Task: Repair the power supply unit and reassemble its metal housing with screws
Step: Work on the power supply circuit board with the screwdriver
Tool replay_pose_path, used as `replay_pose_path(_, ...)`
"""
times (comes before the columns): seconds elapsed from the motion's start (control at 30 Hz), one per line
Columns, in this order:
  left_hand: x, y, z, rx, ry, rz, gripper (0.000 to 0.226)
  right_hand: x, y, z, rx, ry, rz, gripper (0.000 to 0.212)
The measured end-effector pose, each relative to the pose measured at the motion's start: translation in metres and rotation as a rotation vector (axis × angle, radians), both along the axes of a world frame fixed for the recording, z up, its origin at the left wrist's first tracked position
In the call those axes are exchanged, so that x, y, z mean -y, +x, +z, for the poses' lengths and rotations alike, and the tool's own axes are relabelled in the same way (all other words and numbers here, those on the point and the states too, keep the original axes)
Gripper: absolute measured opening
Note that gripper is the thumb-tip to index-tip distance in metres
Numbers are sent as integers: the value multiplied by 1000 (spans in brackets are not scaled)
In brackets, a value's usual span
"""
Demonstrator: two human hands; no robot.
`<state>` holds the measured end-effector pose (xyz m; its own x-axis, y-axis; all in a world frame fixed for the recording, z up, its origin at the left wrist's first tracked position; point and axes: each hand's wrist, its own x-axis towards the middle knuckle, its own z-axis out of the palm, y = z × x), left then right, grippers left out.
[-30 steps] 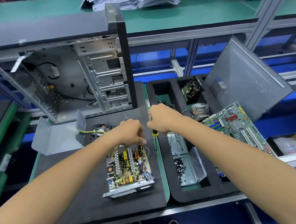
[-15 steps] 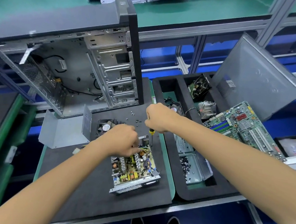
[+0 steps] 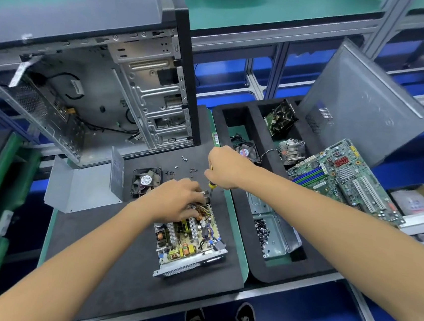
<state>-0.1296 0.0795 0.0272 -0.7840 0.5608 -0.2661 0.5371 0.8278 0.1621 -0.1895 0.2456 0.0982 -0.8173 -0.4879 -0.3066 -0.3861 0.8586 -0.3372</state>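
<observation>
An open computer case (image 3: 88,91) fills the upper left of the frame. Below centre, the power supply (image 3: 190,238) lies uncovered on the black mat (image 3: 117,267). The left hand (image 3: 176,199) rests curled on its far end. The right hand (image 3: 227,168) grips a screwdriver (image 3: 210,190), tip down at that far corner. Loose screws (image 3: 187,168) lie just above.
</observation>
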Motion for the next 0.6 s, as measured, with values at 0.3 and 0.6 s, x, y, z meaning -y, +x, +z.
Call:
replay_pose_path(0.3,-2,18,-13,-92,-29,35,66,2,1,-4,8,-5,9,39)
replay_pose_path(0.6,5,7,-12,14,-45,-57,94,-1,3,-8,17,-5,38,34)
